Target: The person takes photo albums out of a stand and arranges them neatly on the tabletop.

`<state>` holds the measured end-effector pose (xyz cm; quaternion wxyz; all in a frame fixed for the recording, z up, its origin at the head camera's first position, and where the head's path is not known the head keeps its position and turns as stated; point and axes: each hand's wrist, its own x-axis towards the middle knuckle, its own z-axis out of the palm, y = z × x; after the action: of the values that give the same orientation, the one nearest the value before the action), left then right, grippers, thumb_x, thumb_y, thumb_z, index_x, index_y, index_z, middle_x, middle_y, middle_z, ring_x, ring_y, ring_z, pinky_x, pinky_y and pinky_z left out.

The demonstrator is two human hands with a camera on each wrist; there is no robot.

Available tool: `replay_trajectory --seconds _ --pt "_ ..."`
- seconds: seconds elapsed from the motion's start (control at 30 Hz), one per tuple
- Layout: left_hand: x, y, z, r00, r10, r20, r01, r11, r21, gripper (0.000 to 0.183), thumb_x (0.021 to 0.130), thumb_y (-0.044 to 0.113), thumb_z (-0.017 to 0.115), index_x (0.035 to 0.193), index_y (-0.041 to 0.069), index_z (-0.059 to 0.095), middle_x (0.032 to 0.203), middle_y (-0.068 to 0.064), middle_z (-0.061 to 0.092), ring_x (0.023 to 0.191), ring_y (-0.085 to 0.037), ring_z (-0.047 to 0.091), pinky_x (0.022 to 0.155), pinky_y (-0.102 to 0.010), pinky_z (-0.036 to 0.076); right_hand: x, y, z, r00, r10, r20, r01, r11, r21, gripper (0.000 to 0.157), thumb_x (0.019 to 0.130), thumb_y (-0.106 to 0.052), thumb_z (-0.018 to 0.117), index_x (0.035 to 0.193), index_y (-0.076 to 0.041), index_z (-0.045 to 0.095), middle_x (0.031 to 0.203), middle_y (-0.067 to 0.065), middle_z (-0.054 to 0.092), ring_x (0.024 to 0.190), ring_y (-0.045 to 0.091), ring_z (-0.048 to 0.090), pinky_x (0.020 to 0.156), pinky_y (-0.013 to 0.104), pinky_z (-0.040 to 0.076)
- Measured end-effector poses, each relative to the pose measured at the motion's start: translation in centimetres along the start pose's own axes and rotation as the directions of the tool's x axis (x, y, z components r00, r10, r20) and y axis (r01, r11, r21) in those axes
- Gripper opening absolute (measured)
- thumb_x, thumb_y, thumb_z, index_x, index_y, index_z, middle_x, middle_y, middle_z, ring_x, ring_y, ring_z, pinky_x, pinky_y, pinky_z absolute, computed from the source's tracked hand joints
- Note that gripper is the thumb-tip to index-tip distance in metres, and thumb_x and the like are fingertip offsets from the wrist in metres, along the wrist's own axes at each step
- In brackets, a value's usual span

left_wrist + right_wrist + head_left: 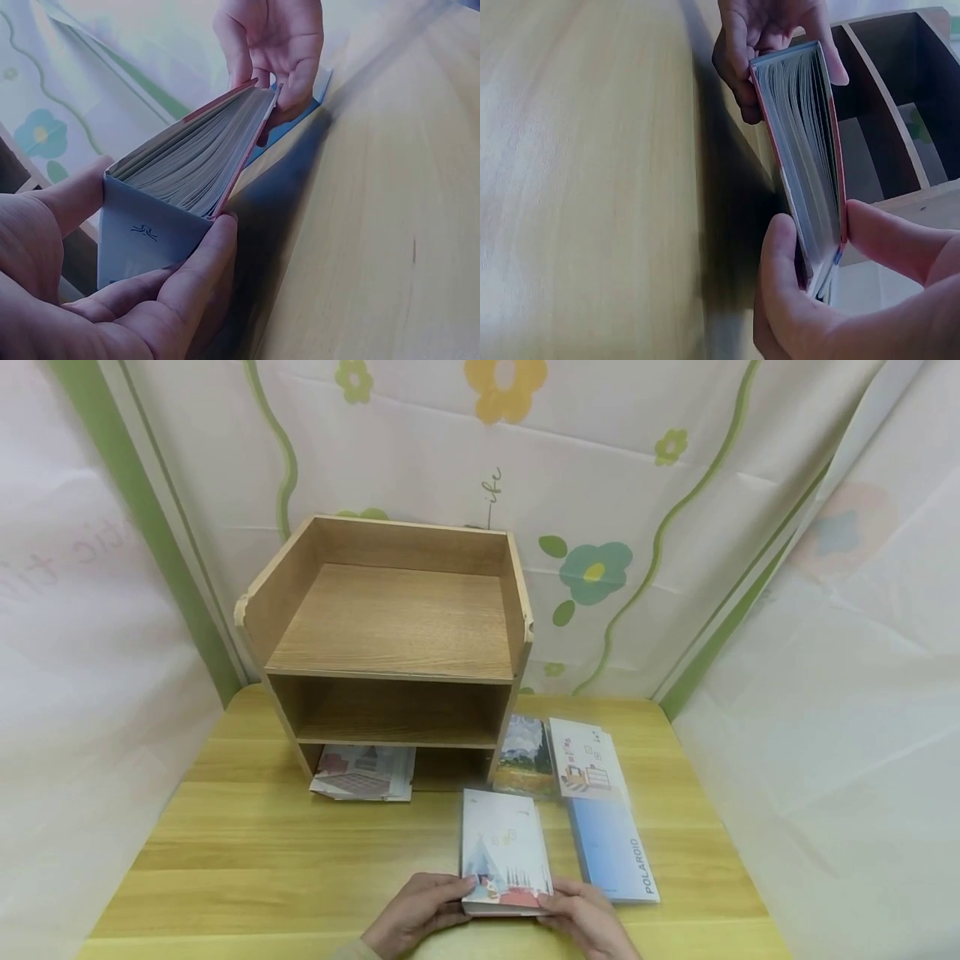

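Both hands hold a thick photo album (504, 839) with a tent and small trees on its pale cover, near the table's front. My left hand (423, 910) grips the spine side between thumb and fingers; the left wrist view shows that grey-blue spine (150, 229) with a small dark mark. The opposite side is pinched by my right hand (587, 920), its thumb on the front cover and fingers below. In the right wrist view the page edges (799, 127) face the camera, slightly fanned between red-edged covers. The album is raised off the table, its shadow falling beneath.
A wooden shelf unit (390, 677) stands at the back, with an illustrated album (363, 772) jutting from its bottom compartment. To its right lie a landscape-painting cover (525, 756), a white illustrated album (588, 760) and a blue POLAROID album (615, 852). Flowered curtains surround the table.
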<state>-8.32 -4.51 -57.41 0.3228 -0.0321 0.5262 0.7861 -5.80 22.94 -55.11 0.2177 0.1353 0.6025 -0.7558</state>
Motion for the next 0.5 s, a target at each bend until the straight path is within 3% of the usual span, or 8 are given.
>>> replay_trajectory --seconds 0.23,0.5 --pt "0.5 -0.2 0.4 1.000 -0.007 0.002 0.007 1.000 0.003 0.041 0.094 0.023 0.070 0.114 -0.012 0.066 0.106 -0.023 0.068 0.096 -0.026 0.068 0.081 -0.036 0.058 -0.3 -0.2 0.2 0.990 -0.015 -0.141 0.012 1.000 -0.020 0.057 0.088 0.003 0.069 0.129 0.028 0.039 0.111 0.027 0.066 0.094 0.026 0.067 0.084 0.041 0.057" --pt "1.1 -0.4 1.2 1.000 0.009 0.004 -0.010 0.999 0.036 0.039 0.095 0.020 0.069 0.113 -0.014 0.065 0.104 -0.022 0.069 0.093 -0.024 0.068 0.080 -0.036 0.059 -0.6 -0.7 0.0 0.985 -0.018 -0.170 0.014 1.000 -0.027 0.060 0.090 0.007 0.065 0.132 0.030 0.029 0.119 0.036 0.058 0.100 0.028 0.065 0.087 0.042 0.056"
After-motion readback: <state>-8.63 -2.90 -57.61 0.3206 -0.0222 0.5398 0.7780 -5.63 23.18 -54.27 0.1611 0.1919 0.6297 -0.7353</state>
